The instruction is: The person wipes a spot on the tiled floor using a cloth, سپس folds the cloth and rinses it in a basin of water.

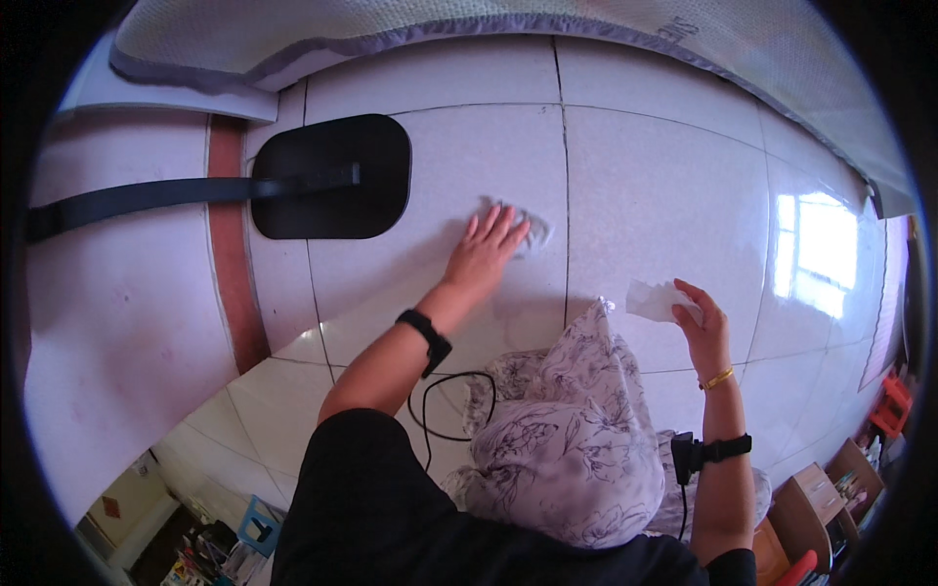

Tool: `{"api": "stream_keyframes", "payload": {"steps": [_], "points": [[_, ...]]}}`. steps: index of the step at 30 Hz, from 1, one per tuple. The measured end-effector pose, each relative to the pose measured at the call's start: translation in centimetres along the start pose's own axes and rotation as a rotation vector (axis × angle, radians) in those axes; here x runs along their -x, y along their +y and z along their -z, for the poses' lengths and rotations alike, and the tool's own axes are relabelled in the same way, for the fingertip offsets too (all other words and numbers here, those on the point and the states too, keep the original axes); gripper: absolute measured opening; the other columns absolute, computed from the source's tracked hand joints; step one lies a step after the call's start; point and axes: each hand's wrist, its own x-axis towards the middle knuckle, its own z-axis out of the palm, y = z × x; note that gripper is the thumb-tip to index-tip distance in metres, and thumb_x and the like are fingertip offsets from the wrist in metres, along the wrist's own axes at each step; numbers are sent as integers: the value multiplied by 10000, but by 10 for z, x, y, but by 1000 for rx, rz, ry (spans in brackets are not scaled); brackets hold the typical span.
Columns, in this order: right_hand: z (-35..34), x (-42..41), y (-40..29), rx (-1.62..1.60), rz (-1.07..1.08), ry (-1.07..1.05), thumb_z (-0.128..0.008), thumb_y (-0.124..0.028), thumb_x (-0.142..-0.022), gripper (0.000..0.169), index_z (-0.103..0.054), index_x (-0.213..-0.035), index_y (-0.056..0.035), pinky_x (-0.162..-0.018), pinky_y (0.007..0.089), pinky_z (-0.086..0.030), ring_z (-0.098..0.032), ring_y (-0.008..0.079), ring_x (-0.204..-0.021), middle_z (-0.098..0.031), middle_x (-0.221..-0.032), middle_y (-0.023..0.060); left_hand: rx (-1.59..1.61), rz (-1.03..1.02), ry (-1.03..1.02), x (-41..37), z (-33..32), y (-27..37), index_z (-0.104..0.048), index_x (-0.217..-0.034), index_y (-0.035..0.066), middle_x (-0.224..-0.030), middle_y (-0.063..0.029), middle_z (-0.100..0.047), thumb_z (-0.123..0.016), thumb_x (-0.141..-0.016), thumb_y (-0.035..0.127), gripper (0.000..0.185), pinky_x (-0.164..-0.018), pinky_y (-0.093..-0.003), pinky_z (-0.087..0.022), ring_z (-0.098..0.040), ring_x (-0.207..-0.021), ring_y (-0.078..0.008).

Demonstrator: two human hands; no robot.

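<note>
My left hand [487, 249] lies palm down over a crumpled whitish wipe [538, 233] on the tiled floor [469, 154]. Its fingers are stretched forward and press on the wipe, which is blurred and partly covered. I cannot tell whether it is paper or cloth. In my right hand [705, 319], a piece of white tissue [652, 300] is pinched between thumb and fingers, held a little above the floor. My knees, in floral-print fabric [564, 469], are between the two arms.
A black stand base [330, 209] with a flat upright [146, 201] is at left, by a reddish-brown strip [234, 242]. Quilted fabric [440, 44] hangs along the far side. A black cable [454, 438] loops beside my knees. An orange-red stool [890, 406] and wooden drawers [817, 498] stand at right.
</note>
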Motion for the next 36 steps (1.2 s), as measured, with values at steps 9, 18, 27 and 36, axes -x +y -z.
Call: {"api": "stream_keyframes", "payload": {"steps": [9,18,27,36], "points": [[16,2,-20,-6,6,67,-606,-33,-920,346,-615,-1266,-35,-937,293,-490,-609,156,-1056,-663,-1158,86,-33,125,81,-35,38,-84,-432,-1444,220,-1509,-158,-391,-416,-932,50,540,-1116,-517,-312,-362,-1395,-350],[14,5,9,-79,-47,45,-608,-47,-930,326,-620,-1256,-39,-920,292,-504,-604,152,-1040,-660,-1125,78,-160,64,-174,137,6,-3,-373,-1492,298,-1523,-223,-320,-532,-909,106,635,-1113,-584,-285,-307,-1403,-427],[30,8,-1,-99,-44,74,-599,-67,-945,322,-613,-1266,-43,-912,290,-507,-604,152,-1051,-643,-1175,81,58,131,223,-41,-4,-12,-387,-1478,319,-1530,-165,-352,-531,-946,196,564,-1140,-583,-227,-302,-1419,-393],[32,14,17,-130,-68,108,-603,-65,-938,325,-617,-1262,-42,-866,276,-514,-600,128,-998,-651,-1116,62,-7,-183,-92,55,-11,48,-432,-1441,345,-1576,-112,-286,-580,-926,343,536,-1091,-662,-255,-291,-1444,-332]]}}
